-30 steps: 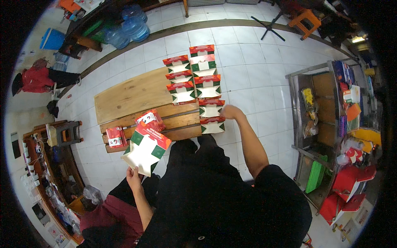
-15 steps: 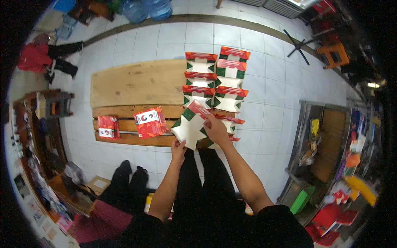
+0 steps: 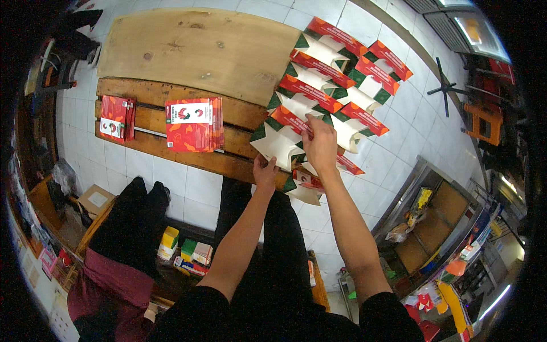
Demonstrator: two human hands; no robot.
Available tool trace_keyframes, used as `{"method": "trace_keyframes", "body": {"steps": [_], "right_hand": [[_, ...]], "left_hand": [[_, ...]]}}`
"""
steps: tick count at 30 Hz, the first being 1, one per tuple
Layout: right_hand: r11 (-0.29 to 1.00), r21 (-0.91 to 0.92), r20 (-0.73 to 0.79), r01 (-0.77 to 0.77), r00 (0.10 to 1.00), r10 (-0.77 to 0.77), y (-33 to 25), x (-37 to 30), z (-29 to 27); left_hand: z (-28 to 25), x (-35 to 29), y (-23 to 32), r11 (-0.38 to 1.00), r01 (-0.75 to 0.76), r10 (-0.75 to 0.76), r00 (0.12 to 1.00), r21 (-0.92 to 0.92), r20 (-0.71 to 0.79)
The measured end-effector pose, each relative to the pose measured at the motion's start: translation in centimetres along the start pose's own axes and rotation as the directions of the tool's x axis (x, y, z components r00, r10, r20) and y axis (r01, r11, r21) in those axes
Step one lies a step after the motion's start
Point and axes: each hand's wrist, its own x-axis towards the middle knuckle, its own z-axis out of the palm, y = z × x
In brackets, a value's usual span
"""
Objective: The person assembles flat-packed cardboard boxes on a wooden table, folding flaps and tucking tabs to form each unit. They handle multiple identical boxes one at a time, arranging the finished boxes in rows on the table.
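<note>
Between my two hands is an unfolded-top cardboard box (image 3: 278, 145), white inside, with green corner flaps and a red printed flap. My left hand (image 3: 266, 172) pinches its near edge, fingers closed. My right hand (image 3: 321, 141) has its fingertips closed on the red flap at the far right side. The box sits at the near end of the left row of similar open boxes (image 3: 310, 105). Another row of open boxes (image 3: 364, 91) stands to the right. A smaller-looking open box (image 3: 303, 192) is just below my right wrist. What lies under the held box is hidden.
On the slatted wooden bench (image 3: 239, 125) lie a stack of flat red cartons (image 3: 190, 134) and a smaller stack (image 3: 117, 118) farther left. A wooden board (image 3: 188, 48) covers the far side. A person in maroon (image 3: 122, 285) sits at my left. A metal-framed cabinet (image 3: 424, 211) stands right.
The held box has been lowered from a tilted position above the bench to the near end of the left row. Both hands still grip it. My view has turned and come closer.
</note>
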Motion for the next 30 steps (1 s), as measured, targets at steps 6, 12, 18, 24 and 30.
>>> {"method": "trace_keyframes", "body": {"steps": [6,12,18,24,30], "right_hand": [[0.986,0.164,-0.270,0.023,0.962,0.022,-1.2,-1.2,-2.3],[0.893,0.423,-0.133,-0.154,0.964,0.229,-3.2,-5.8,-1.6],[0.850,0.471,0.200,-0.235,0.967,0.157,-7.7,-6.9,3.3],[0.842,0.513,0.346,-0.168,0.938,-0.023,-11.4,-6.0,5.9],[0.844,0.510,0.340,-0.167,0.940,-0.019,-14.3,-5.5,8.0]], "left_hand": [[0.9,0.7,0.6,0.906,-0.148,0.146,0.989,0.397,0.036],[-4.6,0.9,14.6,0.234,-0.688,0.885,0.443,0.687,0.142],[-7.6,5.1,23.0,-0.079,-0.078,0.555,0.825,0.994,0.109],[-11.4,5.8,25.5,0.020,-0.445,0.429,0.813,0.895,0.394],[-9.3,5.8,22.1,-0.094,-0.312,0.605,0.736,0.945,0.303]]}}
